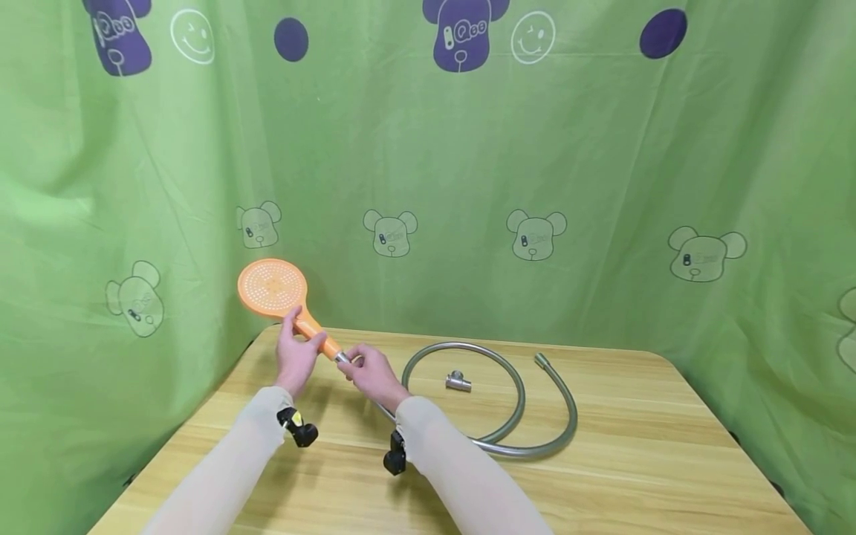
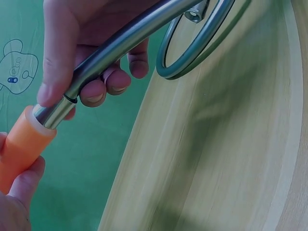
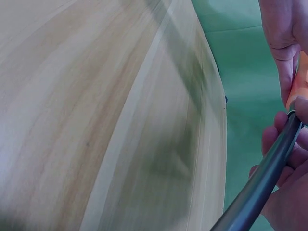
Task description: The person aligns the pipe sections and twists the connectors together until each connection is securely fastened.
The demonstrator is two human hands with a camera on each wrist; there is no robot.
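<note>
My left hand point(image 1: 296, 357) grips the handle of an orange shower head point(image 1: 273, 287), whose round sprayed face with small holes points toward me. At the handle's lower end, my right hand point(image 1: 374, 373) pinches the metal end fitting of a grey shower hose point(image 1: 518, 386). In the left wrist view the silver fitting point(image 2: 60, 111) sits at the mouth of the orange handle point(image 2: 29, 144), with the right thumb along it. The right wrist view shows the hose point(image 3: 262, 187) running away from the joint across the right palm. Both hands are raised above the table.
The hose loops over the wooden table point(image 1: 642, 431), its free end fitting point(image 1: 540, 360) lying at the right. Inside the loop lies a small chrome valve-like fitting point(image 1: 458, 381). A green printed curtain point(image 1: 455, 148) hangs behind and at both sides.
</note>
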